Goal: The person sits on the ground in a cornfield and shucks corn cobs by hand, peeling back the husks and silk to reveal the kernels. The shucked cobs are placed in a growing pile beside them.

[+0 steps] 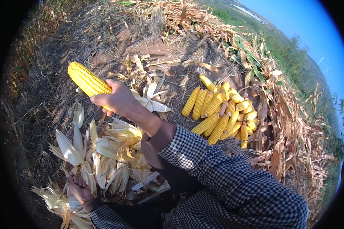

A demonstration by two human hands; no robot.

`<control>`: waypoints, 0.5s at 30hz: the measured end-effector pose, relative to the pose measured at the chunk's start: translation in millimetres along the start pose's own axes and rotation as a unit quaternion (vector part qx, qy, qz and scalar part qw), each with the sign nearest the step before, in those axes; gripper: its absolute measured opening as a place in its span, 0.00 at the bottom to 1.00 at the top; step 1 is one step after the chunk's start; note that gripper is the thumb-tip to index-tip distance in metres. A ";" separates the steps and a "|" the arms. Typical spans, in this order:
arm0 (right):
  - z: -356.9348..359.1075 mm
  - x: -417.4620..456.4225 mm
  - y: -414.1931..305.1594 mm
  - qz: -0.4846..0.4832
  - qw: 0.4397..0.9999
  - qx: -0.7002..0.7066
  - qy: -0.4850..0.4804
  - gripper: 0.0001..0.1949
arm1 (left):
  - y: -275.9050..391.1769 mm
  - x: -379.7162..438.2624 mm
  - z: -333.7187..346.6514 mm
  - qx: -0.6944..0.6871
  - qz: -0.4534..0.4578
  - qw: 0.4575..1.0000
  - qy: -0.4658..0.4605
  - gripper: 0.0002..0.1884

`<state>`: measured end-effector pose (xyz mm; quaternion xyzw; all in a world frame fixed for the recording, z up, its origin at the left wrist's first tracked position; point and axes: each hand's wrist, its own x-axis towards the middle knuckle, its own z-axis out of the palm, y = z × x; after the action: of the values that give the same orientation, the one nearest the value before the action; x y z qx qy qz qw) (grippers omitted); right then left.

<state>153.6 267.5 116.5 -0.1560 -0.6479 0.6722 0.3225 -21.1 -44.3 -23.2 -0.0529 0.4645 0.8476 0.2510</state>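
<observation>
My right hand grips a husked yellow ear of corn by one end. The bare cob points up and to the left, off the ground. Low on the left, the curled fingers of my left hand close around the base of a pale dry corn husk, whose leaves fan out above it. Loose husks lie heaped beside that hand, and more husk leaves spread below it. The palm of my left hand is partly hidden.
A pile of husked corn ears rests on the ground to the right of my right forearm. An opened husk lies behind my right wrist. Dry cornstalks form a bank along the right. Straw and stubble cover the soil.
</observation>
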 end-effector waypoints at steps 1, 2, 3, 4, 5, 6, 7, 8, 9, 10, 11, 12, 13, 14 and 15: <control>-15.5 -8.3 4.9 -0.027 0.997 0.064 0.026 0.21 | -2.9 2.0 -2.7 0.001 0.005 1.000 -0.020 0.10; -38.2 -22.2 13.2 -0.033 0.995 0.068 0.061 0.22 | -5.3 4.1 -4.5 0.015 -0.003 0.999 -0.045 0.09; -55.2 -38.4 27.4 -0.014 0.987 0.098 0.128 0.23 | -10.0 6.0 -4.8 0.029 -0.004 0.998 -0.063 0.09; -76.4 -57.1 43.7 0.018 0.977 0.109 0.182 0.23 | -13.0 6.7 -5.0 0.037 -0.002 0.998 -0.042 0.09; -100.8 -80.4 61.2 0.064 0.968 0.103 0.219 0.23 | -16.7 7.2 -4.1 0.045 0.004 0.998 -0.033 0.09; -123.5 -108.4 79.3 0.086 0.957 0.117 0.251 0.22 | -18.8 7.1 -3.0 0.075 -0.002 0.997 -0.012 0.09; -147.5 -132.8 96.1 0.171 0.929 0.115 0.307 0.21 | -21.6 6.6 -1.6 0.077 -0.011 0.997 -0.004 0.09; -169.6 -159.3 111.1 0.261 0.883 0.064 0.386 0.21 | -24.0 5.7 -0.1 0.081 -0.012 0.997 0.004 0.09; -189.4 -188.3 123.7 0.284 0.855 0.048 0.430 0.20 | -26.6 5.3 2.0 0.097 -0.004 0.995 -0.014 0.08; -207.7 -216.3 133.4 0.273 0.842 0.050 0.463 0.19 | -28.9 4.1 3.6 0.120 -0.003 0.993 -0.006 0.08; -227.6 -238.8 139.8 0.277 0.816 0.061 0.503 0.18 | -31.6 3.5 5.6 0.127 -0.013 0.992 0.017 0.08; -245.5 -256.4 145.8 0.256 0.803 0.066 0.535 0.17 | -34.5 2.8 7.4 0.141 -0.015 0.989 0.029 0.07; -265.1 -269.4 149.6 0.246 0.792 0.058 0.556 0.17 | -38.3 2.6 9.7 0.157 -0.017 0.987 0.039 0.07; -286.8 -277.5 151.2 0.237 0.780 0.054 0.577 0.17 | -42.2 2.1 11.7 0.161 -0.023 0.986 0.037 0.07; -307.3 -282.1 152.2 0.205 0.778 0.017 0.593 0.19 | -47.5 2.5 14.1 0.177 -0.027 0.984 0.028 0.07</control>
<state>520.9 332.1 -124.4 -0.6477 -0.2695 0.5076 0.5002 1.3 -10.8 -52.1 -0.0439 0.6121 0.7435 0.2658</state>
